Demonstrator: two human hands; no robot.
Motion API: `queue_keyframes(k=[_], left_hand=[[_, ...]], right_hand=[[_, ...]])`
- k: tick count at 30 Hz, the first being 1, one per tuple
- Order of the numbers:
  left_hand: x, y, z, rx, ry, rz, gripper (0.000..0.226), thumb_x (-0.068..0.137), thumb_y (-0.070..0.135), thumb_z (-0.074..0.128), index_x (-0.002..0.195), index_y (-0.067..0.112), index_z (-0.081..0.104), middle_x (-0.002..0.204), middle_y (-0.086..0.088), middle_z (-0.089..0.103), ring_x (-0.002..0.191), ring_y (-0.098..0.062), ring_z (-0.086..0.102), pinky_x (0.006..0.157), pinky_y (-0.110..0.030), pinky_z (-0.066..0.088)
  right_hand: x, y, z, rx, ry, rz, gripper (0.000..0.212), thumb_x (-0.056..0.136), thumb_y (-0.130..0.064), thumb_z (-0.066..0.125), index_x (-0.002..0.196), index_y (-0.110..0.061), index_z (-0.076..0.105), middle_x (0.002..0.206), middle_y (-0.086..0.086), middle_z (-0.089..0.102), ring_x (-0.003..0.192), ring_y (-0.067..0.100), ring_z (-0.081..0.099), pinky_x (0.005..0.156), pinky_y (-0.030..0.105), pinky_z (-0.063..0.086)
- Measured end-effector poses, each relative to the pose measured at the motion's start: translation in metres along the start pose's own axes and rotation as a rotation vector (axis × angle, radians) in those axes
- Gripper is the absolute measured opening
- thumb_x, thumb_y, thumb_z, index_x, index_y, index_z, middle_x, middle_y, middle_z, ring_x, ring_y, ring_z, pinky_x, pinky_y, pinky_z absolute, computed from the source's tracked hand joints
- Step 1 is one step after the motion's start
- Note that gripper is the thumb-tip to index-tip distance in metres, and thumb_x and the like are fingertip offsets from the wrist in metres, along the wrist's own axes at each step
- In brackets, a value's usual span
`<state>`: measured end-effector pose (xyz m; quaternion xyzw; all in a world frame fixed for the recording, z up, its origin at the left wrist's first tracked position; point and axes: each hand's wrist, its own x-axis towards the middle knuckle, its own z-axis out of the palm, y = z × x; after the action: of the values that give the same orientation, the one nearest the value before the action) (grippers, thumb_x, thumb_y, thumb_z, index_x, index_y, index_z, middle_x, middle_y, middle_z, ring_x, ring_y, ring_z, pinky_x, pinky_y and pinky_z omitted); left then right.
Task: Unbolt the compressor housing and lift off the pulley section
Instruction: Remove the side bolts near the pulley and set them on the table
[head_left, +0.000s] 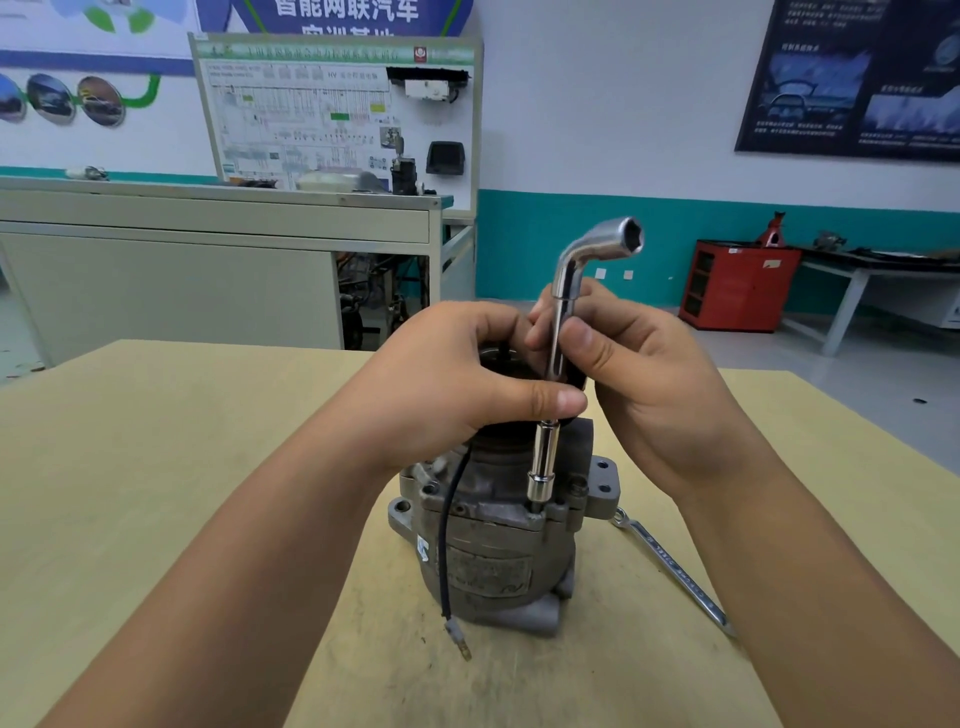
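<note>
Standing upright at the centre of the frame, the compressor (488, 561) sat on a pale wooden surface (156, 467), with its pulley section (493, 358) at the top, mostly hidden under the hands. The left hand (457, 374) curled over the pulley section from the left of the frame, its grip closed round the dark rim, and its thumb reached across to touch the tool. The right hand (654, 379) came in from the right, its grip pinching the shaft of an L-shaped socket wrench (544, 462) between thumb and fingers.

The wrench's long axis ran almost straight up and down. Its lower socket sat on a housing bolt (535, 506) directly below the right hand's grip, on the flange at the near side of the compressor. Its bent upper end stuck out above both hands, its open socket tipped toward the upper right of the frame.

Judging from this, the next move was a turn about that vertical axis. The right hand was the nearer to the shaft, and the left looked placed to steady the body.

A black wire (447, 545) hung down the compressor's left side. A flat spanner (670, 566) lay on the surface at the lower right, just beside the compressor's base.
</note>
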<state>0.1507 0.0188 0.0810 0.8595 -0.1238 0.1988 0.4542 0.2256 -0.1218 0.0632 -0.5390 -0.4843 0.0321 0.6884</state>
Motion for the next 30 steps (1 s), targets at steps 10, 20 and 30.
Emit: queue_keyframes(k=[10, 20, 30], left_hand=[[-0.0004, 0.0014, -0.0019, -0.015, -0.024, -0.023, 0.009, 0.072, 0.029, 0.079, 0.077, 0.028, 0.071, 0.078, 0.011, 0.071, 0.080, -0.002, 0.065, 0.087, -0.031, 0.050], [0.0010, -0.0001, 0.0002, -0.043, 0.001, -0.032, 0.023, 0.065, 0.030, 0.083, 0.060, 0.027, 0.060, 0.063, 0.018, 0.061, 0.066, 0.003, 0.056, 0.073, -0.025, 0.040], [-0.0007, 0.0006, -0.0013, -0.065, -0.053, -0.022, 0.013, 0.074, 0.038, 0.071, 0.086, 0.035, 0.074, 0.086, 0.022, 0.072, 0.091, 0.009, 0.063, 0.090, -0.023, 0.043]], right_hand=[[0.0001, -0.0004, -0.0015, -0.015, -0.010, 0.004, 0.025, 0.086, -0.015, 0.048, 0.078, -0.019, 0.071, 0.088, 0.000, 0.058, 0.090, 0.009, 0.059, 0.084, 0.022, 0.045], [0.0005, 0.0003, -0.0005, -0.020, 0.020, 0.010, 0.018, 0.081, -0.014, 0.056, 0.077, -0.019, 0.072, 0.085, -0.003, 0.059, 0.086, 0.007, 0.060, 0.081, 0.021, 0.046], [0.0001, 0.0001, -0.0014, -0.053, -0.018, -0.007, 0.024, 0.087, -0.013, 0.047, 0.080, -0.020, 0.069, 0.085, -0.004, 0.058, 0.088, 0.006, 0.060, 0.081, 0.018, 0.045]])
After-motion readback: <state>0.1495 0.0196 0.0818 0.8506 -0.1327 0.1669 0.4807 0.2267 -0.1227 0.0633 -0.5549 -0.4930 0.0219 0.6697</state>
